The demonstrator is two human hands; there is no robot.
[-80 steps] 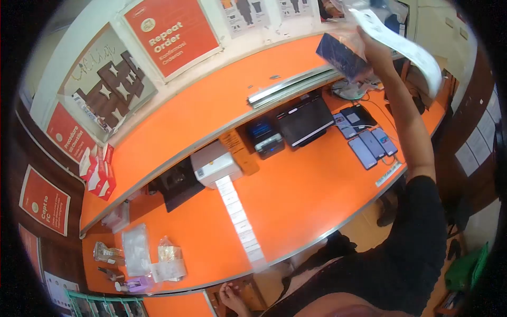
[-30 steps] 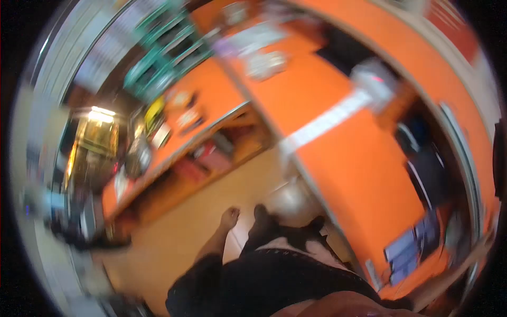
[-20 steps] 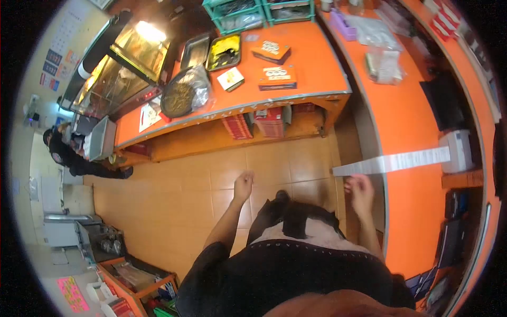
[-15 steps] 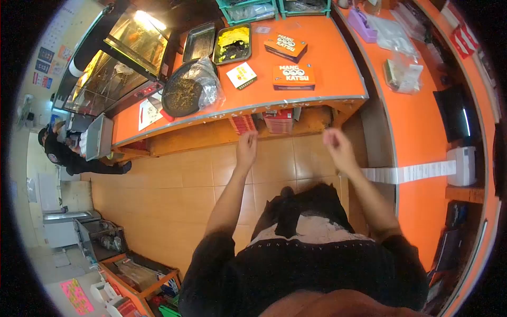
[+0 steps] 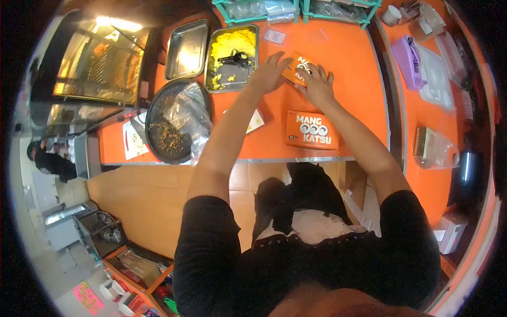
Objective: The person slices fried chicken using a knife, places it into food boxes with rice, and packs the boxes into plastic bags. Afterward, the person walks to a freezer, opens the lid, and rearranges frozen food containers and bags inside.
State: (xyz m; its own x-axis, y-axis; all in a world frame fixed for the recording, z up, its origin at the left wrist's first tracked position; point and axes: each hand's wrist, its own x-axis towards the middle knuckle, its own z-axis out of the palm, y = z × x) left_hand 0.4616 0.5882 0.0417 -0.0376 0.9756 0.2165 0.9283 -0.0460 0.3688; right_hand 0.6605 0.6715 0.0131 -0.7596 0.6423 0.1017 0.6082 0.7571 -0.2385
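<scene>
The far orange box (image 5: 300,64) lies on the orange counter (image 5: 356,79), beyond the near orange box (image 5: 311,130) and to the right of the shallow tray (image 5: 227,71) that holds yellow food (image 5: 232,42). We have both hands on it, one at each side.

Our left forearm (image 5: 224,132) reaches up and to the right, passing over part of a white card (image 5: 256,122). Our left hand (image 5: 272,74) is palm down and partly open, its fingers stretched towards the box's left edge and touching it there.

Our right forearm (image 5: 359,129) slants up and to the left, to the right of the near orange box. Our right hand (image 5: 318,87) is also palm down, half open, with bent fingers spread over the box's right part. Where our thumbs press we cannot tell, nor whether either hand grips the box firmly or only rests against it.

Left of our left forearm sits a round dark pan (image 5: 158,105) with brown crumbs and clear plastic (image 5: 193,113) in it. Above that pan is a metal tray (image 5: 186,50), just beside the shallow tray.
</scene>
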